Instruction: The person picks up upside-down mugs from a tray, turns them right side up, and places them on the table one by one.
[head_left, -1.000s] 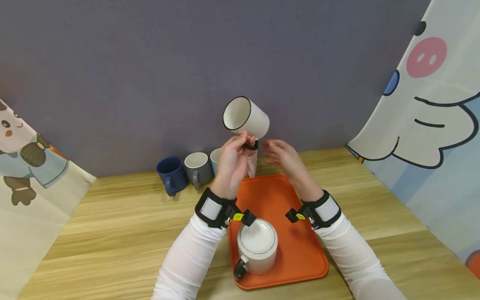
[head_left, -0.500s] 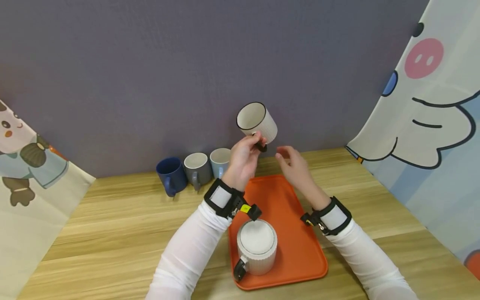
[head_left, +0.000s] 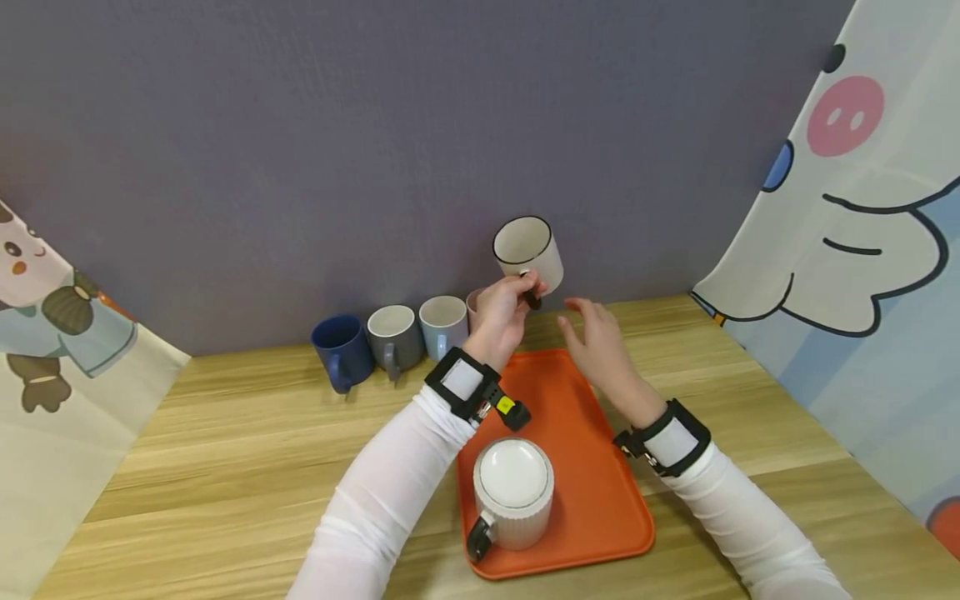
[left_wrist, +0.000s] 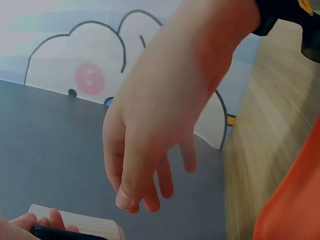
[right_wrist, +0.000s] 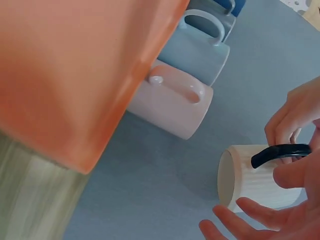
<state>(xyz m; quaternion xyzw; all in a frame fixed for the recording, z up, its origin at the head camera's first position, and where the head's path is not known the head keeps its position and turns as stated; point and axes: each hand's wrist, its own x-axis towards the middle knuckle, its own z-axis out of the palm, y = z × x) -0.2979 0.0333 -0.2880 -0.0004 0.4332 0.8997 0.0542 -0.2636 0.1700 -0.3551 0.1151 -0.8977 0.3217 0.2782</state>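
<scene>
My left hand grips the black handle of a white ribbed mug with a dark rim. The mug is held up off the table near the back wall, tilted, its mouth facing up and toward me. Right of it, my right hand is apart from the mug, fingers loosely bent and holding nothing. In the right wrist view, that hand's fingers are spread in front of the mug. A second white ribbed mug stands upside down on the orange tray, its black handle toward the lower left.
Along the wall stand a navy mug, a grey mug, a light blue mug and a pink mug, which my left hand partly covers in the head view. Wooden tabletop surrounds the tray. Printed cloths hang at both sides.
The held mug has moved right and slightly down, turning its mouth more upward. My right hand has shifted right and down. The light blue mug has come into fuller view.
</scene>
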